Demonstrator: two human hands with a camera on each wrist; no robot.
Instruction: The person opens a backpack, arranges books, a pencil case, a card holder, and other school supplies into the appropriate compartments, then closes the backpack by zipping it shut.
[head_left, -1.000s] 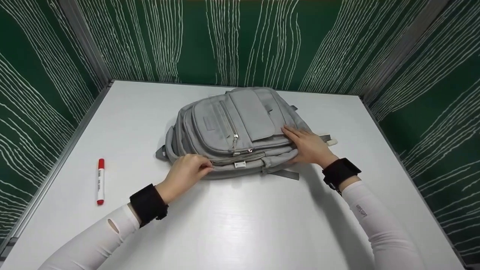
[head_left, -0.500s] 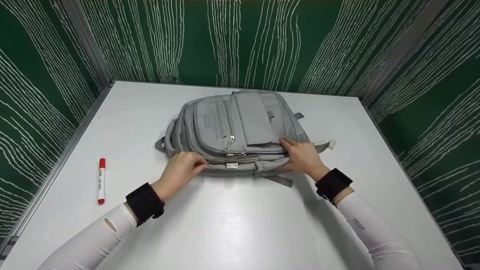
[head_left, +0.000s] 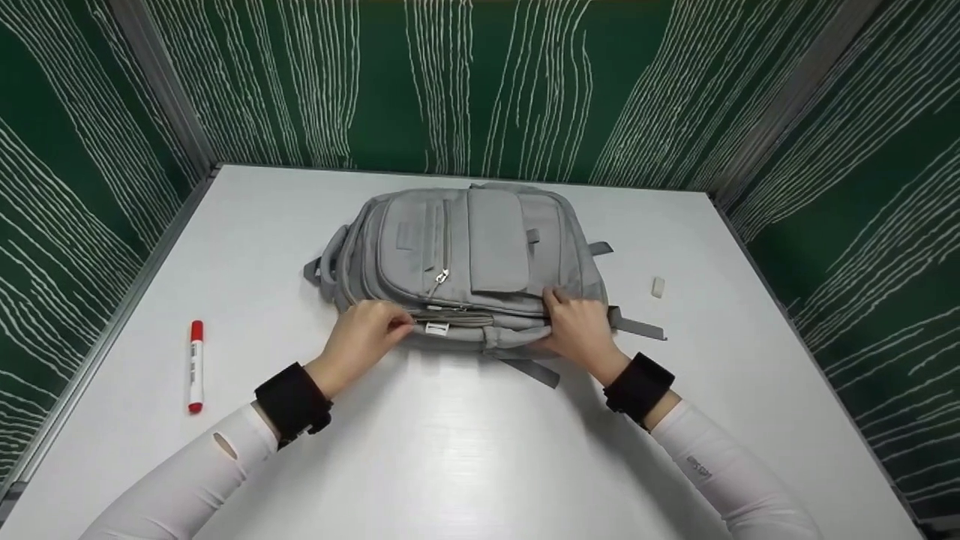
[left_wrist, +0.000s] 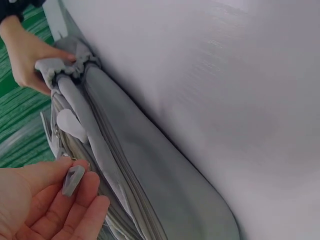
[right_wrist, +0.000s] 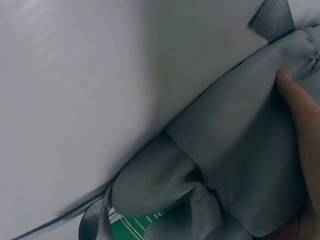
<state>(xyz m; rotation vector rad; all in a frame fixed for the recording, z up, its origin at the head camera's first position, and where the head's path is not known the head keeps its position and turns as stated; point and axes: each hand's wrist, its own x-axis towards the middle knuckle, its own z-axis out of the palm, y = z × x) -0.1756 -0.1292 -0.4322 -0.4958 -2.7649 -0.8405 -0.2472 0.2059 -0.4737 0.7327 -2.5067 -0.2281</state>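
Note:
A grey backpack [head_left: 499, 240] lies on its back on the white table, its top handle toward the left. At its near side, my left hand [head_left: 367, 330] pinches a zipper pull [left_wrist: 73, 180] between thumb and fingers, as the left wrist view shows. A white tag [head_left: 437, 328] sits beside that zipper. My right hand [head_left: 585, 330] grips the bag's near bottom corner by the side pocket [right_wrist: 240, 110], thumb on the near face and fingers over the front. The right wrist view shows only part of this hand.
A red-capped white marker [head_left: 196, 367] lies at the left of the table [head_left: 465, 450]. A small white block [head_left: 658, 286], like an eraser, lies to the right of the bag. Loose straps [head_left: 637, 328] stick out from the bag's bottom. Green walls [head_left: 390, 82] stand behind and at both sides.
The backpack has turned and shifted left, its bottom end swinging toward me. My right hand has moved left with it and now grips the corner. The white block lies apart from the strap.

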